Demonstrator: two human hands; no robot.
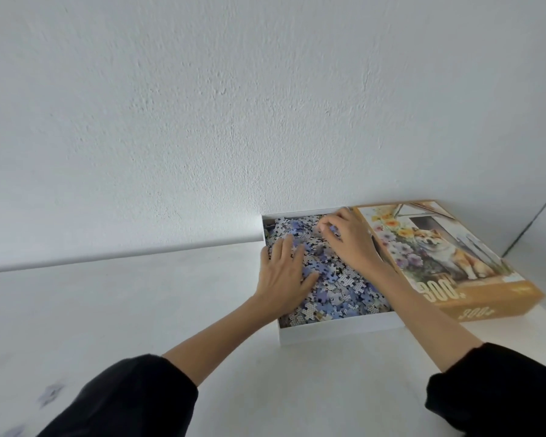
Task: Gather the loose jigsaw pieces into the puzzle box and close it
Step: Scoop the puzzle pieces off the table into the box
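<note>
White worktop (pixel 139 310) butts wall (pixel 202 105). Puzzle box (pixel 338 330) at far edge, touching wall, full of pieces (pixel 344 285). Lid (pixel 448 257) against box's right edge. Left hand (pixel 284 275) flat on pieces, fingers straight. Right hand (pixel 349 239) curled, pinching pieces. Stray piece (pixel 49 394) near-left, blurred. Broad worktop left of box.

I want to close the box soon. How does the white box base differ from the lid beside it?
The box base is plain white; the lid shows a dog and flowers and has orange sides. The box base is open and holds jigsaw pieces; the lid lies picture-up to its right. Both are shallow and rectangular.
</note>
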